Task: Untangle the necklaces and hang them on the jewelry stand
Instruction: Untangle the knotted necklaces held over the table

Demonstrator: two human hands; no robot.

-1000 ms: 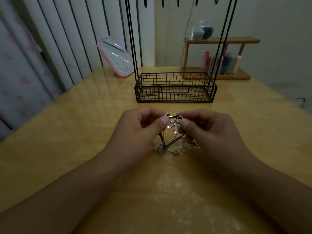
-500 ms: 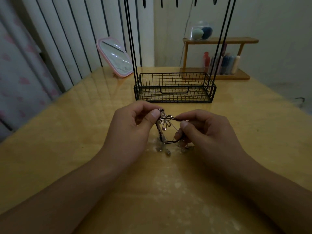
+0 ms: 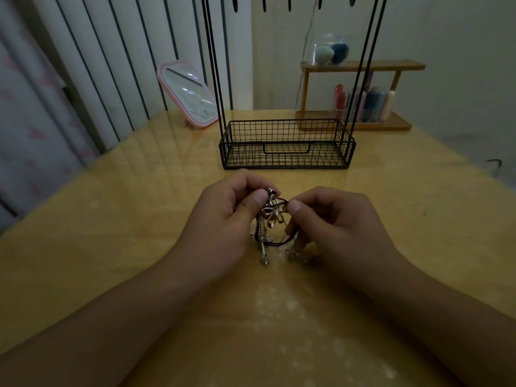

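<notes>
**Mid-frame: necklaces between my thumbs**

At frame centre, my left hand (image 3: 223, 219) is pinching the top of the necklaces (image 3: 272, 216), while my right hand (image 3: 335, 219) is pinching their dark cord. Loose ends are trailing onto the table (image 3: 111, 219), below the stand (image 3: 284, 146).

Dim, flat light throughout — colours muted, slightly greenish cast. Glossy table (image 3: 117, 219) carries soft streaked reflections of the striped wall toward the far left, plus a pale blotchy sheen near the bottom centre. Shadows under the forearms faint, diffuse. Wide-angle bowing at the edges — wall stripes splay outward. Far shelf (image 3: 363, 65) a little soft; centre reasonably sharp.
</notes>
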